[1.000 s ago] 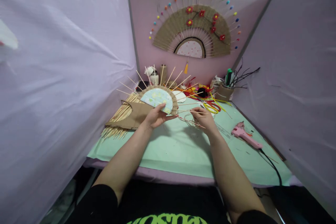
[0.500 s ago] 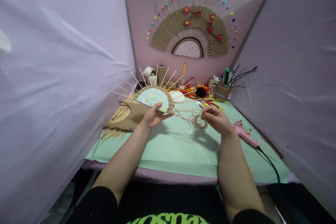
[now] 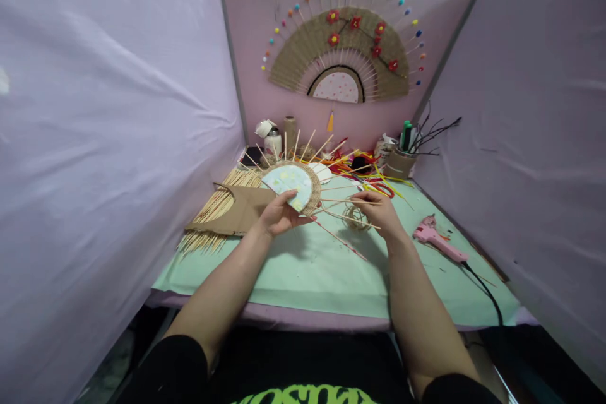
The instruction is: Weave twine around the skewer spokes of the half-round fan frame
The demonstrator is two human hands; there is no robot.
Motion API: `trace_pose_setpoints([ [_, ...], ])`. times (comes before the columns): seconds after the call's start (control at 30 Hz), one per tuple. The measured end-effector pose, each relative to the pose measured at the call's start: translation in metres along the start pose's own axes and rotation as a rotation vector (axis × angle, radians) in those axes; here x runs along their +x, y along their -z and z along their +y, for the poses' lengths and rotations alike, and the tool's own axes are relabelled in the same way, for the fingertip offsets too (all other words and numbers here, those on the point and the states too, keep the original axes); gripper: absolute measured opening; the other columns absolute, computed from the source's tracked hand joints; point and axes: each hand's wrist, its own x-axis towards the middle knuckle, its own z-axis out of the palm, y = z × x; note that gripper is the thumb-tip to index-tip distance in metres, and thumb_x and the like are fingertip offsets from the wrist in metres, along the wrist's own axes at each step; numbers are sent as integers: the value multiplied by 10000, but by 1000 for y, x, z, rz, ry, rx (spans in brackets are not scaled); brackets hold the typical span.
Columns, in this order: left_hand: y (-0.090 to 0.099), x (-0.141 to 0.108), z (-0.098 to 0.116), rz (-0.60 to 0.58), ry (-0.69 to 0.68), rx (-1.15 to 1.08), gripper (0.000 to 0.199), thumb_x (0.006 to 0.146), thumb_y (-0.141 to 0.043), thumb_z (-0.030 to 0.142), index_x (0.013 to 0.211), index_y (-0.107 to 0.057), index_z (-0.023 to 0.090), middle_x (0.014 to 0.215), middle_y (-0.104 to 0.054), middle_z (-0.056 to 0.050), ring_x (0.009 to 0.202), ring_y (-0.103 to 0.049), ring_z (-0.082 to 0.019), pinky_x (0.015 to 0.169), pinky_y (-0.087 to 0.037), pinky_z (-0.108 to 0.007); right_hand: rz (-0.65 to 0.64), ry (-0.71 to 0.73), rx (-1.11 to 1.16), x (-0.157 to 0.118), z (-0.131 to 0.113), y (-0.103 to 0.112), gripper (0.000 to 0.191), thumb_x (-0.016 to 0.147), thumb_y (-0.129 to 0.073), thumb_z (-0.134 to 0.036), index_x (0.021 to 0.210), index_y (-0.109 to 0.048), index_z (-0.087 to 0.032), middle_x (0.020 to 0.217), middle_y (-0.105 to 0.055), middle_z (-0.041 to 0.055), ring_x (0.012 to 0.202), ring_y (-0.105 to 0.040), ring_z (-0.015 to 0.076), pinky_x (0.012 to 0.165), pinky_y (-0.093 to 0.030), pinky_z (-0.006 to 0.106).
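Note:
My left hand (image 3: pixel 283 214) grips the lower edge of a small half-round fan (image 3: pixel 287 180), thumb on its pale blue patterned face. Woven brown twine rims the curve, and thin wooden sticks (image 3: pixel 339 165) radiate from it. One stick, reddish (image 3: pixel 343 243), points down to the right. My right hand (image 3: pixel 379 209) is closed in a pinch among the right-hand sticks, whose ends cross over its fingers. A loose coil of twine (image 3: pixel 356 219) lies or hangs just below those fingertips; strands run toward the fan's rim. The exact pinch point is too small to see clearly.
At left, cut cardboard (image 3: pixel 243 208) lies over a bundle of sticks (image 3: pixel 208 214). A pink glue gun (image 3: pixel 440 240) with a black cord rests at right. Red-handled scissors (image 3: pixel 381 187), colored strips and a pen can (image 3: pixel 400 164) stand behind. A large decorated fan (image 3: pixel 341 44) hangs on the back panel.
The fan has moved right and turned clockwise in my left hand. My right hand has come slightly left and nearer the fan, with stick ends now across its fingers.

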Motion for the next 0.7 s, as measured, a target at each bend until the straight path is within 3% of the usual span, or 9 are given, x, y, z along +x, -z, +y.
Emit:
trace_pose_setpoints([
  [0.1,0,2,-8,-50,93,26,327,852,-514,227,1164,-548,136,964,-731,-134,892,-708,-279,797,-552,-467,187,104,-91,2,1,-14,272,659,-712,-432,696,-677,-165,673,-626,27,625,-502,146,602,-397,292],
  [0.2,-1,3,-15,-105,140,57,372,825,-547,209,1192,-533,150,988,-730,-134,914,-703,-294,845,-526,-517,273,103,-88,1,1,-21,288,669,-691,-457,710,-673,-172,673,-620,27,604,-490,143,592,-396,292],
  [0.33,-2,4,-19,-75,102,70,419,801,-554,169,1218,-532,139,1007,-730,-132,968,-693,-289,933,-487,-496,292,99,-70,1,1,-22,304,649,-697,-478,712,-675,-182,649,-605,26,612,-497,155,583,-398,291],
  [0.53,1,3,-15,-135,112,81,495,791,-543,154,1284,-503,141,1044,-723,-136,982,-691,-295,868,-525,-436,311,110,-63,0,2,-22,315,659,-689,-487,722,-669,-178,640,-578,19,607,-481,148,566,-376,283],
  [0.7,-1,2,-14,-169,99,88,448,780,-552,133,1228,-534,124,1105,-702,-163,1044,-662,-329,892,-506,-498,323,89,-40,1,4,-23,345,648,-695,-515,720,-663,-179,580,-525,-3,575,-449,139,544,-357,278],
])
